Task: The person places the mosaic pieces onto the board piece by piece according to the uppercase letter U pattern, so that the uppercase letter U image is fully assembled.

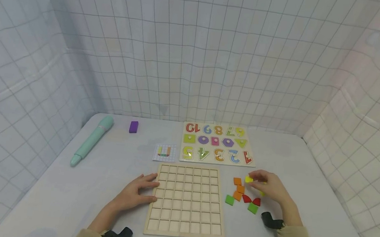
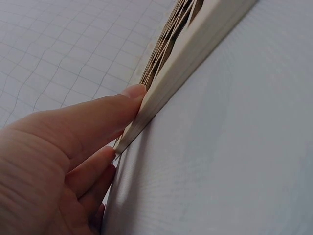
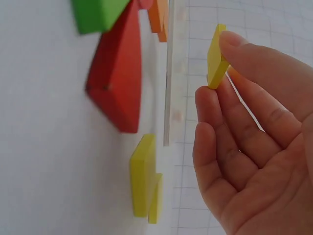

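My right hand (image 1: 269,185) pinches a yellow square tile (image 3: 216,58) between thumb and fingers, held above the table to the right of the wooden grid board (image 1: 187,202). Below that hand lie orange tiles (image 1: 240,189), red quarter-round tiles (image 1: 246,198) and green tiles (image 1: 230,200). Two more yellow tiles (image 3: 142,176) show on the table in the right wrist view. My left hand (image 1: 134,195) rests with extended fingers at the board's left edge, its thumb (image 2: 134,91) touching the wooden rim. Every cell of the board is bare.
Behind the board lies a small pattern card (image 1: 164,152) with a U-like coloured figure. Next to it is a number and shape puzzle (image 1: 218,144). A purple block (image 1: 133,127) and a mint-green stick-shaped object (image 1: 91,141) lie at the left. Checked cloth walls (image 1: 195,58) enclose the table.
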Demonstrator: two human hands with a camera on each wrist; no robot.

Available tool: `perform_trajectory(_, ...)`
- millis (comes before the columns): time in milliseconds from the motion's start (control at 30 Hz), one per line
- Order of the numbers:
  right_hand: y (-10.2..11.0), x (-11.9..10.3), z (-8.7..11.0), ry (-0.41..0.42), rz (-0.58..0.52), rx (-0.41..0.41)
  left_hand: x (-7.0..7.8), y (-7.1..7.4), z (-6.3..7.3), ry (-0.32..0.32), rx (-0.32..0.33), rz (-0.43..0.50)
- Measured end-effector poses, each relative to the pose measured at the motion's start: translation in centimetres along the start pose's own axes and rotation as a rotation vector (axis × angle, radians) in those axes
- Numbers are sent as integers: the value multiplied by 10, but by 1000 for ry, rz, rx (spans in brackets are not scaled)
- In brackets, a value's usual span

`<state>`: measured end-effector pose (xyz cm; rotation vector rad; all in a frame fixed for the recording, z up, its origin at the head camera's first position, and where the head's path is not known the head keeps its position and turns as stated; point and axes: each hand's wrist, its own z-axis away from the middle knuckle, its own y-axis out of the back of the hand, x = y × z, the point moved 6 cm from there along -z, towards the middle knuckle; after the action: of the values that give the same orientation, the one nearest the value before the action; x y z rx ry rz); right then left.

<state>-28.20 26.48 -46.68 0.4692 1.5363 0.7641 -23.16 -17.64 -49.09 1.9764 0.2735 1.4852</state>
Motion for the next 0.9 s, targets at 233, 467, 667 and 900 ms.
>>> perform_trajectory(233,4,-21,0,61,-40,54,1,0,0,-8,3,6)
perform_trajectory(467,2,-50,-8,158,-120,87,-1,1,1,14,5,12)
perform_trajectory(667,-9,-73,-18,180,-172,84,0,1,0,23,-2,17)
perform_trajectory(900,-31,-104,-29,217,-264,38,0,0,0,14,-7,1)
